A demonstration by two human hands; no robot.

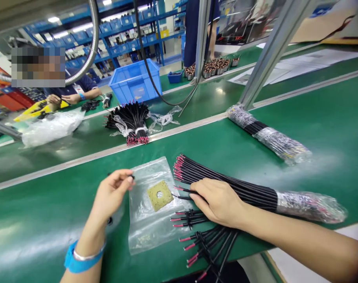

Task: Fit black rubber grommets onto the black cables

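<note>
My left hand (111, 193) is closed in a pinch on a small black piece (133, 177), above the left edge of a clear plastic bag (146, 236). On that bag lies a yellow-green square sponge (153, 200) with a round hole. My right hand (218, 202) is closed round a black cable (183, 190) with a pink-red end; another thin dark end shows just below it. Behind this hand lies a thick bundle of black cables (243, 182), wrapped in plastic at its right end. Nearer me are several cables (214, 239) with black crossing pieces near their pink-red ends.
A plastic-wrapped bundle (267, 135) lies by a metal post (270, 55). Past the metal strip are tied black cables (131, 118), a blue bin (134, 82) and a white plastic bag (52, 127). Another person's hands (62, 99) work at the far left. A dark hanging cable (149, 70) droops mid-view.
</note>
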